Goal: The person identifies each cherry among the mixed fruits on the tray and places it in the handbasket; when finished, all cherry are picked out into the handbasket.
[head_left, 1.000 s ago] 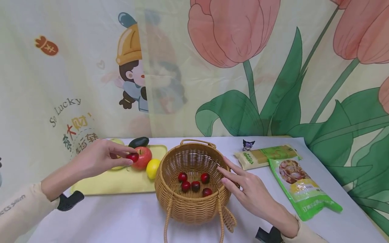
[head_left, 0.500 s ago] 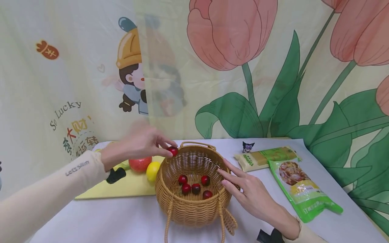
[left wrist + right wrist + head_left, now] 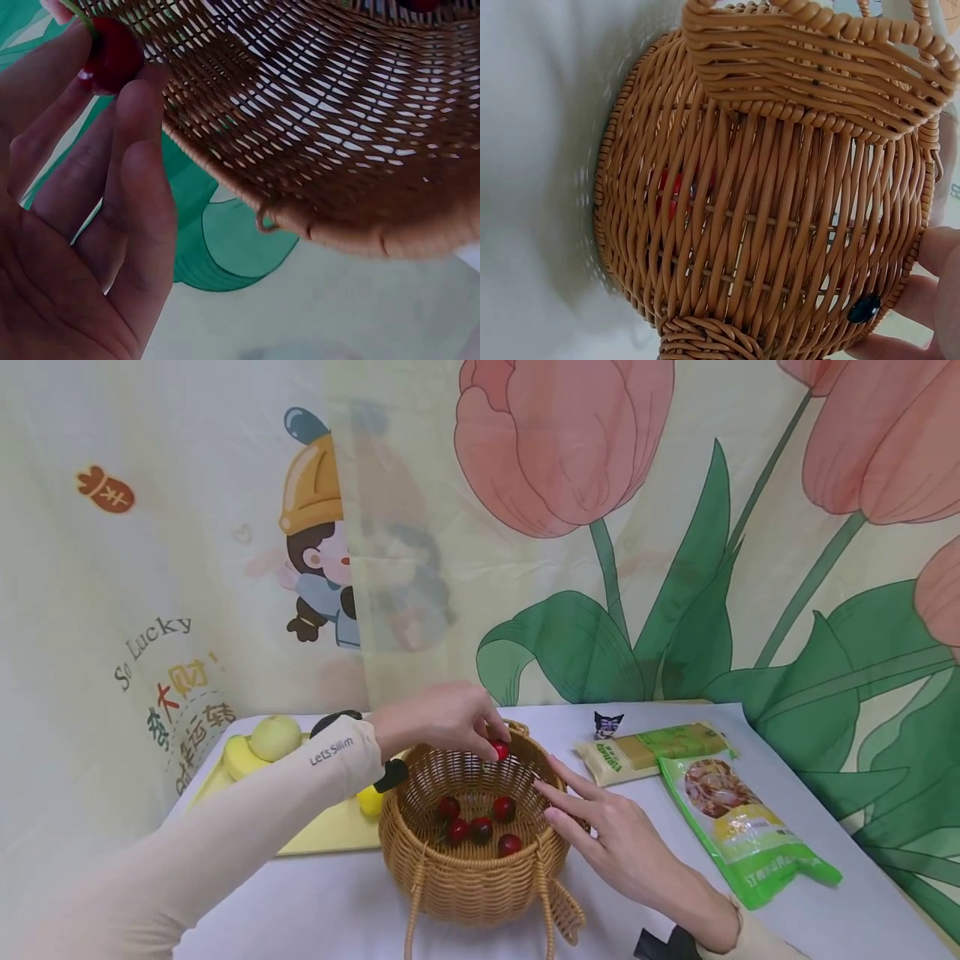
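A dark red cherry point(image 3: 115, 57) with a green stem is pinched between the thumb and fingertips of my left hand point(image 3: 442, 720). That hand is over the far part of the brown wicker basket point(image 3: 480, 885). Several cherries point(image 3: 481, 830) lie on the basket's floor. My right hand point(image 3: 618, 831) rests its extended fingers on the basket's right rim. In the right wrist view, fingers point(image 3: 919, 300) touch the woven side near a black round button point(image 3: 864, 308).
A yellow tray point(image 3: 330, 835) at left holds a lemon point(image 3: 369, 802), a banana point(image 3: 242, 758) and a pale round fruit point(image 3: 275, 737), partly hidden by my left sleeve. At right lie a green food bag point(image 3: 742, 835), a long packet point(image 3: 652, 750) and a small dark figure point(image 3: 607, 725).
My left hand has carried the cherry rightward from above the tray to over the basket. The right hand has stayed at the rim.
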Tool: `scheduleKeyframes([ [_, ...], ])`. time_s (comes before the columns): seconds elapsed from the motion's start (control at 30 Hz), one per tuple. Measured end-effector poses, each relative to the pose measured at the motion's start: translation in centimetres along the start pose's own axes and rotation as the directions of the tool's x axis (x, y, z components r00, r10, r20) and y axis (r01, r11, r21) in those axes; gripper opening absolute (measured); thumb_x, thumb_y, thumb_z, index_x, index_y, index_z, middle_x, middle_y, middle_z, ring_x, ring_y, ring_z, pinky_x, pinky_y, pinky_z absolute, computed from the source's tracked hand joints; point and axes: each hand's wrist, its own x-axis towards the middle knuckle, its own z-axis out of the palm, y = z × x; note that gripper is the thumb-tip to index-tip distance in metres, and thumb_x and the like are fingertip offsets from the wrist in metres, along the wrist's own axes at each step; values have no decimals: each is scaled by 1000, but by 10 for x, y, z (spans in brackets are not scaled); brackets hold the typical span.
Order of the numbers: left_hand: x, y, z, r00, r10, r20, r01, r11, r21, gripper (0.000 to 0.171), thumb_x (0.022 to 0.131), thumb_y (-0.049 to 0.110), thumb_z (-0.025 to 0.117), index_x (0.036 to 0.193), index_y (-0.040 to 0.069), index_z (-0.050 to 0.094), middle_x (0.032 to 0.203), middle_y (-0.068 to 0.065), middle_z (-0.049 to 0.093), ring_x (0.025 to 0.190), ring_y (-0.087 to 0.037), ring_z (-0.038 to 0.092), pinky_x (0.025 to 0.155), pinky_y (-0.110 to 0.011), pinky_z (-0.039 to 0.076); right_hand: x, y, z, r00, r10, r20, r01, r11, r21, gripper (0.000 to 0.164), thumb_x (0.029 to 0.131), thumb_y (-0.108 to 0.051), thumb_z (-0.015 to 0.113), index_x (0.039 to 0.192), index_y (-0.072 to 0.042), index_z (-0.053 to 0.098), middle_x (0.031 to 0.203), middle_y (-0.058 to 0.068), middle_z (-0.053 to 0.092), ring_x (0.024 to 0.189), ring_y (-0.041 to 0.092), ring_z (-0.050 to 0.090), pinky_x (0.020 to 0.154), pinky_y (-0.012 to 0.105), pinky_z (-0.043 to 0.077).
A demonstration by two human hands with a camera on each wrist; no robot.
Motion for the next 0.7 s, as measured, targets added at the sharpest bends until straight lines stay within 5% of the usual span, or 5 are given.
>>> scheduleKeyframes([
  [0.23,17,1,19,999,32,1,-32,999,-5,28,87,26,83,114,18,81,97,2,81,83,-3,73,77,-25,55,0,-2,1,1000,8,-2,-8,1000,6,39,106,-41,53,143,-30,61,161,-2,45,85,4,59,58,18,38],
  [0.7,25,-6,52,999,36,14,-37,997,69,27,86,31,83,113,25,81,92,6,81,84,-3,71,78,-28,55,0,-3,1,1000,6,-14,-6,1000,-13,39,106,-41,54,143,-31,61,162,-3,44,109,21,69,64,19,42],
])
